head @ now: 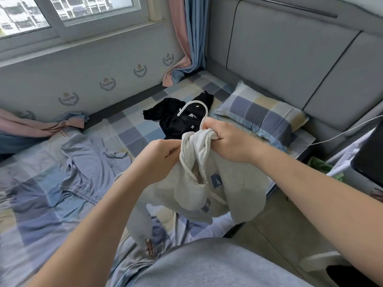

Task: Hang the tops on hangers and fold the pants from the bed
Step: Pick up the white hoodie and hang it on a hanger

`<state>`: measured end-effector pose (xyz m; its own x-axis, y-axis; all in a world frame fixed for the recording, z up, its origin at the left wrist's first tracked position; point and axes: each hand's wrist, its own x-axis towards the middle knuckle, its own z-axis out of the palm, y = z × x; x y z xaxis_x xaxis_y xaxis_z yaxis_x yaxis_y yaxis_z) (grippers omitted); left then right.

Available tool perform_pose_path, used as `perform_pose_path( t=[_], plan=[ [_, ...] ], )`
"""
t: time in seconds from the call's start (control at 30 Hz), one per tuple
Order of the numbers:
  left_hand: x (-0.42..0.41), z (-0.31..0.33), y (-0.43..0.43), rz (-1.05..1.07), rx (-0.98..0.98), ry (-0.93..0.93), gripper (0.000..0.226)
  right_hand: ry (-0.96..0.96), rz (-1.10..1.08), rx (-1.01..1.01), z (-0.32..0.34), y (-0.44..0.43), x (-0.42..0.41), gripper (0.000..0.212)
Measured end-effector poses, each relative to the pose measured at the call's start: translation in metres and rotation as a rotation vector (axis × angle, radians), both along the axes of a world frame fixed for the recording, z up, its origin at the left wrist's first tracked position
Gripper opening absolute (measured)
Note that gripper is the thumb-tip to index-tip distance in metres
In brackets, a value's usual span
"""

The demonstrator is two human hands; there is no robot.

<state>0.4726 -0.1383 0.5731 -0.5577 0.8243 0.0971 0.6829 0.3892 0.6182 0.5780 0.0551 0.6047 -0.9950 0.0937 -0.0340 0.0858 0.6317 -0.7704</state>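
Note:
I hold a light grey hooded top (232, 183) with blue letters up over the bed. My right hand (223, 137) grips its bunched neck together with the stem of a white hanger (194, 106), whose hook sticks up above my fist. My left hand (163, 154) pinches the hood's edge from the left. The hanger's body is hidden inside the cloth. A black garment (176, 119) with small white marks lies crumpled further back on the bed. Blue-grey pants (87, 166) with an elastic waistband lie spread out on the left.
The bed (132, 133) has a checked blue sheet and a checked pillow (261, 114) by the grey padded headboard. Pink and blue curtains hang in the corner and trail along the wall. A white cable and a dark object are at the right edge.

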Motion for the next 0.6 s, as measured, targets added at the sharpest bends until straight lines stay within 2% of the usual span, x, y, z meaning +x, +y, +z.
perform_pose_path(
  t=[0.2, 0.27, 0.37, 0.47, 0.6],
  plan=[
    [-0.007, 0.003, -0.008, 0.004, 0.132, -0.043, 0.036, -0.232, 0.144, -0.096, 0.009, 0.02, 0.008, 0.028],
    [-0.013, 0.002, -0.009, 0.021, 0.149, 0.0, 0.027, -0.284, 0.194, -0.111, 0.01, 0.025, 0.012, 0.042],
    [-0.024, -0.003, -0.019, 0.1, 0.176, 0.087, 0.029, -0.315, 0.206, -0.155, 0.012, 0.031, 0.021, 0.048],
    [-0.035, -0.007, -0.034, 0.279, 0.266, 0.087, 0.024, -0.276, 0.152, -0.178, 0.01, 0.037, 0.029, 0.059],
    [-0.036, -0.008, -0.033, 0.403, 0.337, 0.023, 0.023, -0.13, 0.061, -0.107, 0.003, 0.03, 0.023, 0.045]
  ],
)
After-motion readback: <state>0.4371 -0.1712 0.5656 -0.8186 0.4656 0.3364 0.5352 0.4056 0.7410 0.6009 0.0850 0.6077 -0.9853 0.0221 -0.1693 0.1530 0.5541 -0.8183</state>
